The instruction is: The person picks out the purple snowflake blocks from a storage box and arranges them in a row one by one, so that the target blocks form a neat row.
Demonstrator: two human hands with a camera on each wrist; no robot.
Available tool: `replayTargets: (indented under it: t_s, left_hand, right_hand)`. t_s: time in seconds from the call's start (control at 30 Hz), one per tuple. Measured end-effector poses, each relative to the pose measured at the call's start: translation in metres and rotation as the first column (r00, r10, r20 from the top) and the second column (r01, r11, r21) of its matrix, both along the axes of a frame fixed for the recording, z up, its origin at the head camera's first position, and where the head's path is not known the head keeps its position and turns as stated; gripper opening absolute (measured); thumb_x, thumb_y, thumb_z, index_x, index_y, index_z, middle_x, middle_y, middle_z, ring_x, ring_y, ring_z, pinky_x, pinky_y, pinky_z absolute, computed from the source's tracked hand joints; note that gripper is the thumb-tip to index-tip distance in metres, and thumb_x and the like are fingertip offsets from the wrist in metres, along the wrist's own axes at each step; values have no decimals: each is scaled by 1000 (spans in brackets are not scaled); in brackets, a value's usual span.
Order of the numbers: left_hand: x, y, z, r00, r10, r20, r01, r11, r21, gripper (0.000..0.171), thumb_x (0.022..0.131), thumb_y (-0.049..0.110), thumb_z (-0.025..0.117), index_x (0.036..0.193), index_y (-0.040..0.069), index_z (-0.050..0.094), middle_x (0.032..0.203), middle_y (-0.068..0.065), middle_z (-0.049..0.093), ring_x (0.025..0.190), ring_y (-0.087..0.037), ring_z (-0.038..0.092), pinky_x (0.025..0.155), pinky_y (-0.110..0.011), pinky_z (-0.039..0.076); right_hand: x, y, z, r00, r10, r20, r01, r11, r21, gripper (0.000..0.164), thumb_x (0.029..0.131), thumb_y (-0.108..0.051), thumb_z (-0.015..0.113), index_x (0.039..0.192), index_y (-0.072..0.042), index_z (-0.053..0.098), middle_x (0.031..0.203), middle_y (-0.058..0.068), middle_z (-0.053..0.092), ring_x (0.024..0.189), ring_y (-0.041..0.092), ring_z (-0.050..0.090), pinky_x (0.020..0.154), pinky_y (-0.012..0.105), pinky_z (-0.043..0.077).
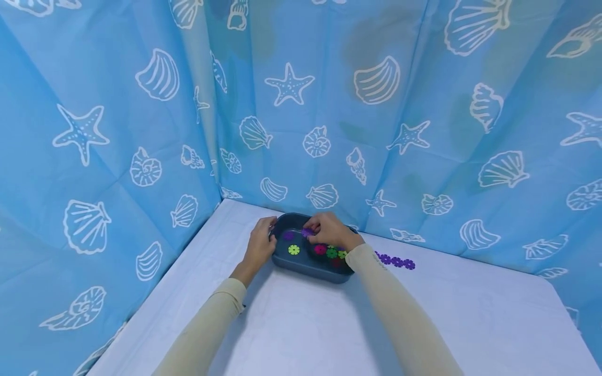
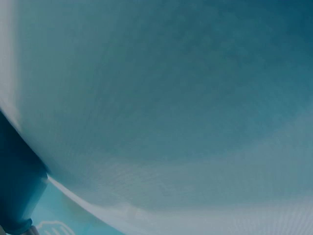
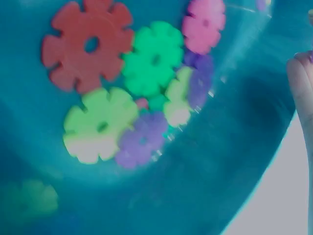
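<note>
A dark blue-grey plastic tub (image 1: 308, 271) stands on the table, with several flower-shaped notched discs inside. My left hand (image 1: 260, 241) holds the tub's left end, its fingers and thumb at the rim. Over the tub's middle, my right hand (image 1: 328, 230) pinches a purple notched disc (image 1: 308, 232) between thumb and fingertips. A yellow-green disc (image 1: 293, 249) and another purple disc (image 1: 288, 236) lie in the left part. In the right wrist view, red (image 3: 88, 46), green (image 3: 154, 58) and pink (image 3: 204, 24) discs cluster near the wall, overlapping purple and yellow ones.
Right of the tub, a row of purple discs (image 1: 397, 261) lies on the white-covered table (image 1: 301, 324), partly hidden by the right sleeve. A blue curtain (image 1: 291, 136) with white shell prints stands behind and to the left. The left wrist view is mostly blurred cloth.
</note>
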State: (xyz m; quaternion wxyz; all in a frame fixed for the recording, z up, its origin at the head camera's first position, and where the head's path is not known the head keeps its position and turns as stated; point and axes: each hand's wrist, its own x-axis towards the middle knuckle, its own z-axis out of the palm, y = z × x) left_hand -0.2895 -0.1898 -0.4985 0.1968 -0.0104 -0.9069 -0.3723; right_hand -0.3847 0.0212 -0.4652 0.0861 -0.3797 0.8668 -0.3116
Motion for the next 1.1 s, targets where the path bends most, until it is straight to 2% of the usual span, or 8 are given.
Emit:
replayTargets:
  t_s: [0.33,0.6,0.83,1.1]
  left_hand:
    - [1,4,0,1000,-8,6,8,1000,12,48,88,-12,58,134,-1,50,131,-16,52,122,-27,55,103,-35,47]
    - [1,3,0,1000,-2,11,1,1000,14,47,88,-11,59,134,-1,50,131,-15,52,122,-27,55,103,-36,47]
    - [2,3,3,1000,-8,15,8,1000,26,47,89,-11,58,134,-2,49,131,-17,51,124,-28,53,104,-38,46]
    - [3,5,2,999,-9,35,8,999,32,47,90,-10,56,135,-1,48,132,-16,50,125,-28,52,105,-37,45]
  right_hand:
    - [0,32,26,996,-10,-85,5,998,-64,31,79,-6,76,110,-2,73,107,8,66,93,22,67,84,36,59]
    - [1,72,42,992,-97,-87,91,993,-73,29,81,-9,73,110,-3,72,104,6,66,96,22,63,89,39,57]
    - [5,119,42,979,-180,-91,170,980,-105,31,80,-9,75,110,-3,72,106,8,67,97,25,64,88,42,57]
    - [17,170,29,956,-284,-69,282,959,-34,31,81,-15,76,110,-4,72,104,7,65,99,26,62,88,43,57]
